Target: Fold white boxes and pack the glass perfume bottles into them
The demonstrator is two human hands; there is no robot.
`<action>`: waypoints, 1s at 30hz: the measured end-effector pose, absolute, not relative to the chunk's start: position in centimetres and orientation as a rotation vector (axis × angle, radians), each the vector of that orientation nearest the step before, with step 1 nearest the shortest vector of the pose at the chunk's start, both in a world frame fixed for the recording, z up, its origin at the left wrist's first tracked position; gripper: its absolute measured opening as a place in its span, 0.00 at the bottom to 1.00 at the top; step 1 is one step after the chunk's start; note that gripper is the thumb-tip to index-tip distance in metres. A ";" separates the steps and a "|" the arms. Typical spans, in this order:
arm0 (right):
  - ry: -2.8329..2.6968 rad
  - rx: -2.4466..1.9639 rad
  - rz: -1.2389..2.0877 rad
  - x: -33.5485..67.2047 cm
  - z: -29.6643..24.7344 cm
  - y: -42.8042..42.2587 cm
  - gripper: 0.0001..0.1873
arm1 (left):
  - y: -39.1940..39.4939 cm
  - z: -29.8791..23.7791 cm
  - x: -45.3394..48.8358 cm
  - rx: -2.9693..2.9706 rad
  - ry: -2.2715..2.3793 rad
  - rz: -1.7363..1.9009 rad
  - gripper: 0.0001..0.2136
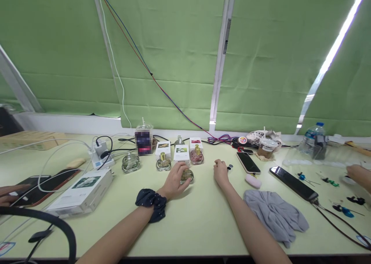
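Note:
My left hand (174,179), with a dark dotted scrunchie (152,205) on its wrist, is closed over a small glass perfume bottle (188,175) standing on the table. The fingers cover the bottle's top. My right hand (221,172) rests on the table to the right with its fingers curled; whatever may be inside is hidden. Small round dark pieces (230,167) lie beside it. Behind the left hand are a white box with a green picture (182,154), a gold-topped bottle (163,163) and a pink bottle with a gold top (197,156).
Clear glass bottles (130,163) stand to the left, near a white box (82,192) and cables. On the right lie phones (248,162), a grey cloth (275,214) and earphones (344,210). A co-worker's hand (359,175) is at the right edge, another person's hand (10,192) at the left.

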State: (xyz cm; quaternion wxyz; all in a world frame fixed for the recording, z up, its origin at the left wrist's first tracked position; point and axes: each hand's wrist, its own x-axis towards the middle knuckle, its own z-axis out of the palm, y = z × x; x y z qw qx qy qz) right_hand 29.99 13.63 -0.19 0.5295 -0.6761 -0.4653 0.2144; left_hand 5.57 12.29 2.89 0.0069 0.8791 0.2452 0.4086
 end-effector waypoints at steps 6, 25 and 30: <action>-0.977 -1.353 0.934 28.1 0.6 13.2 0.07 | 12.3 2.9 5.4 2.680 0.779 1.257 0.16; -0.686 -1.133 1.389 26.6 1.9 11.5 0.21 | 12.2 2.9 5.0 2.520 0.870 1.254 0.18; -0.906 -1.265 1.119 26.7 2.0 11.2 0.20 | 12.1 2.9 5.1 2.518 0.900 1.231 0.18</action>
